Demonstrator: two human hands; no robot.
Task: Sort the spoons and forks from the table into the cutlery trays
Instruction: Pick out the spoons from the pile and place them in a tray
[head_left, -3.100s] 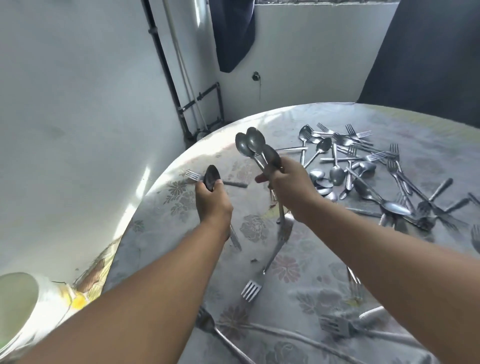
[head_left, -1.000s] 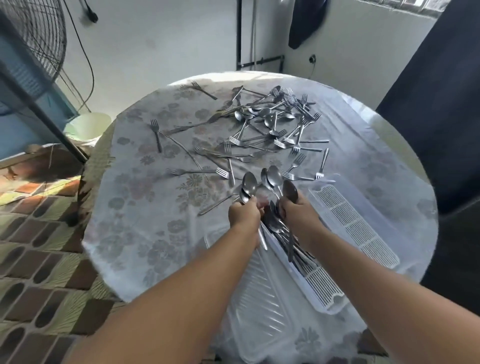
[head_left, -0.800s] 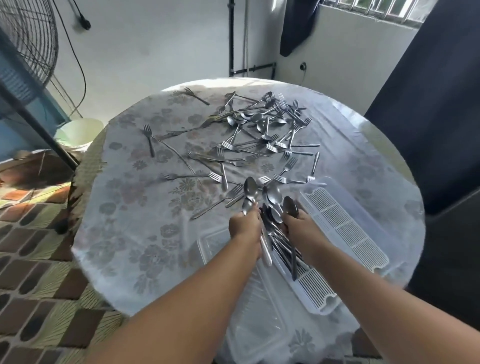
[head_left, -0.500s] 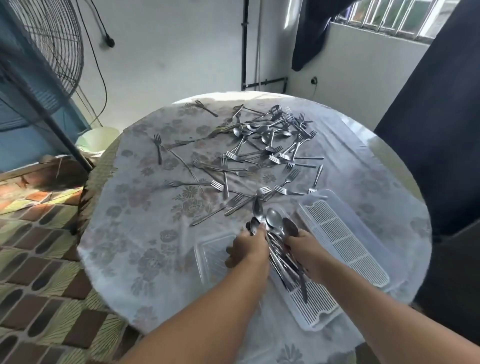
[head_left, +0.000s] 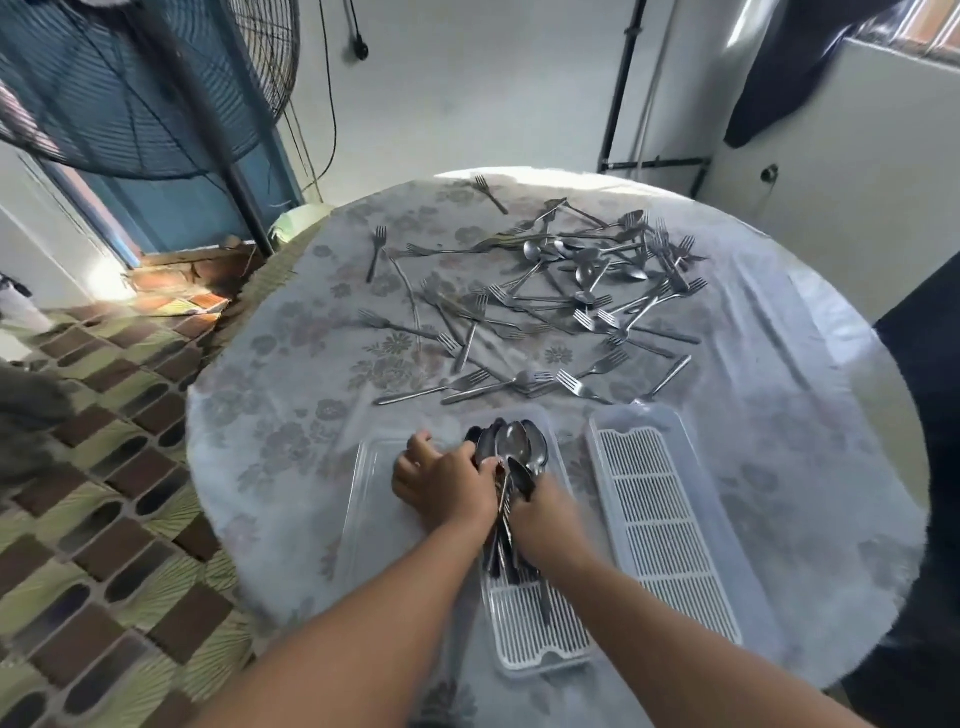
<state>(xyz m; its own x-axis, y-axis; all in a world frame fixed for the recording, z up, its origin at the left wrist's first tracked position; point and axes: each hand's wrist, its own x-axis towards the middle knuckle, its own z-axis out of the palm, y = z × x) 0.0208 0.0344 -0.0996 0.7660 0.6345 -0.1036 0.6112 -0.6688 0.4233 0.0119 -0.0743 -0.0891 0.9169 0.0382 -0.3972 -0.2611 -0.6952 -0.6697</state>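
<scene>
Both hands met over the middle tray (head_left: 540, 644), the right hand (head_left: 545, 514) with fingers clamped on a bundle of spoons (head_left: 511, 457) lying in it, the left hand (head_left: 441, 483) with fingers curled beside them, while forks (head_left: 519, 382) remained scattered on the table (head_left: 270, 395).

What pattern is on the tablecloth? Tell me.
A faded floral print on pale grey-white tablecloth; head view, the only one, shows it.

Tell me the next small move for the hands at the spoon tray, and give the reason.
Probably let go: open both hands and leave the spoons lying in the middle tray. The right hand and left hand are low over that tray, the bowls already rest at its far end, and the handles lie along its slotted floor. Many forks wait on the table.
</scene>
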